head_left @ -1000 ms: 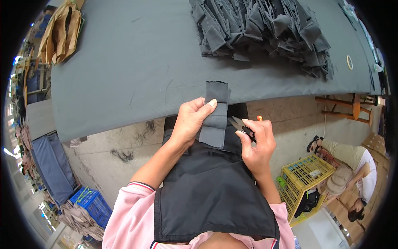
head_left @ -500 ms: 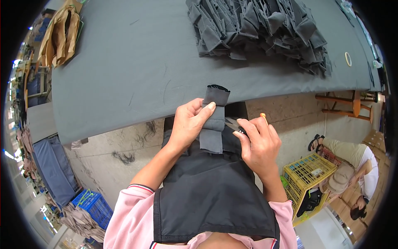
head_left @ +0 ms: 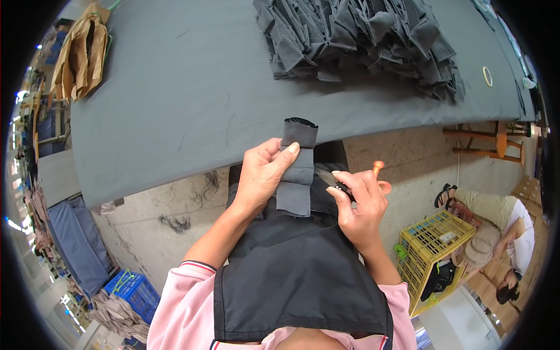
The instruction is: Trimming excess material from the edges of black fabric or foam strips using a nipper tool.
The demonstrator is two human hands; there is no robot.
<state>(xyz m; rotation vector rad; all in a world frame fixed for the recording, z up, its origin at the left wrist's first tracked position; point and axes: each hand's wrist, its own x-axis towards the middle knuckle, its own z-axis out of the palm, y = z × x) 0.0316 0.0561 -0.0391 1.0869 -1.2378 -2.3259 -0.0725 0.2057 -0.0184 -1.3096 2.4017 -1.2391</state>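
My left hand [head_left: 263, 169] pinches a dark grey sewn fabric strip [head_left: 294, 175] between thumb and fingers. The strip hangs upright in front of my apron, with stitched cross seams and a raw, frayed edge at its top end. In my right hand [head_left: 364, 204] is a small pair of scissors [head_left: 378, 168], with orange showing at the handle end and a dark middle part. Its pointed metal blades aim at the strip's right edge, close beside the middle seam; whether they touch it I cannot tell. My fingers partly hide the handles.
A grey-covered table [head_left: 175, 116] stretches ahead, bearing a heap of grey fabric pieces [head_left: 361, 41], a pale ring [head_left: 487, 77] and an open brown paper bag [head_left: 81, 55]. To the right stand a wooden stool [head_left: 500, 143], a yellow crate [head_left: 434, 239] and a bending person [head_left: 513, 233]. A blue basket [head_left: 134, 294] is at lower left.
The scissors have turned in my right hand, so more orange handle shows. My right hand has shifted slightly left and down. My left hand keeps its pinch on the fabric strip.
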